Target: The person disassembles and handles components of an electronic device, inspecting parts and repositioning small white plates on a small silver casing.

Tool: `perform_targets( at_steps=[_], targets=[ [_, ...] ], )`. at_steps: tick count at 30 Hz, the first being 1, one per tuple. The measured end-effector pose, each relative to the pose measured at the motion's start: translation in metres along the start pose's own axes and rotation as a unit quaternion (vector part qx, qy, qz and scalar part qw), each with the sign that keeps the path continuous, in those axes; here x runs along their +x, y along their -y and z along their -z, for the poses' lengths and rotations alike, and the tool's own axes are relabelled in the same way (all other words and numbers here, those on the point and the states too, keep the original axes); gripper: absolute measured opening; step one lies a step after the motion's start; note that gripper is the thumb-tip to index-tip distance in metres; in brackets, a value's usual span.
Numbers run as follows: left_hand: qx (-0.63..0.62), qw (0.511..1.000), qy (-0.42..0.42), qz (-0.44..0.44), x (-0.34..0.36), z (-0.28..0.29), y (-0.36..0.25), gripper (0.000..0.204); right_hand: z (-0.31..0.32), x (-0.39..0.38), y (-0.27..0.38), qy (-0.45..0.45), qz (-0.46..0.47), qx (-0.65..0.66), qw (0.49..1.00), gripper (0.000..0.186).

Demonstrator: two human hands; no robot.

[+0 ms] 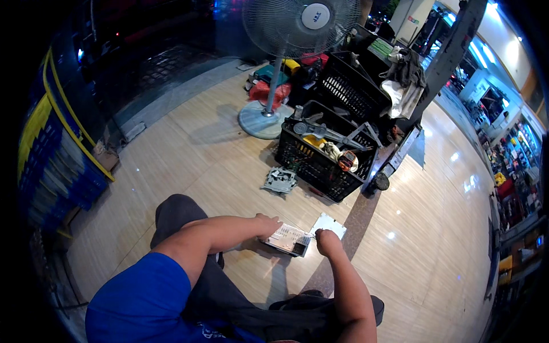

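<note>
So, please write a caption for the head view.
Seated person's left hand steadies a metal device; right hand works at its end.

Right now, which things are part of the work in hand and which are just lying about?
In hand:
left hand on the metal device case
right hand at its edge
flat metal cover alongside

Lying about:
standing fan
black crate of tools
loose metal part

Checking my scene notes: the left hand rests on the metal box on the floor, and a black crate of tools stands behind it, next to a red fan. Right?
Not quite: the head view shows the fan is grey-white, not red. The left hand does rest on the metal box, with the black crate behind.
</note>
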State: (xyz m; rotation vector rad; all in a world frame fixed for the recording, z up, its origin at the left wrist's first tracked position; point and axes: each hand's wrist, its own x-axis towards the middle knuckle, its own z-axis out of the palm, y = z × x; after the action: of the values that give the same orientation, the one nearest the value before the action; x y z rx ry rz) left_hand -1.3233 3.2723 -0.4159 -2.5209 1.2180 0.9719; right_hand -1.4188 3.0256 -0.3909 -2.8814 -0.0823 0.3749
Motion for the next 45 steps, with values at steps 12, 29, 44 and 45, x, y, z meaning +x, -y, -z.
perform_targets(
  at_steps=[12,29,44,45],
  targets=[
    [-0.002,1.0,-0.019,-0.011,-0.008,0.002,-0.002,0.094,0.01,-0.005,0.007,0.037,-0.007,-0.039,0.999,0.022],
    [0.013,1.0,0.007,-0.015,0.002,-0.002,0.005,0.087,-0.002,0.0,0.005,-0.004,-0.014,-0.002,1.0,0.021],
    [0.009,1.0,0.011,-0.01,0.001,0.001,0.002,0.094,0.007,-0.004,0.009,0.023,-0.038,-0.009,0.999,0.019],
    [0.009,1.0,0.011,-0.01,0.001,0.0,0.002,0.094,0.006,-0.005,0.009,0.019,-0.037,-0.009,0.999,0.019]
  ],
)
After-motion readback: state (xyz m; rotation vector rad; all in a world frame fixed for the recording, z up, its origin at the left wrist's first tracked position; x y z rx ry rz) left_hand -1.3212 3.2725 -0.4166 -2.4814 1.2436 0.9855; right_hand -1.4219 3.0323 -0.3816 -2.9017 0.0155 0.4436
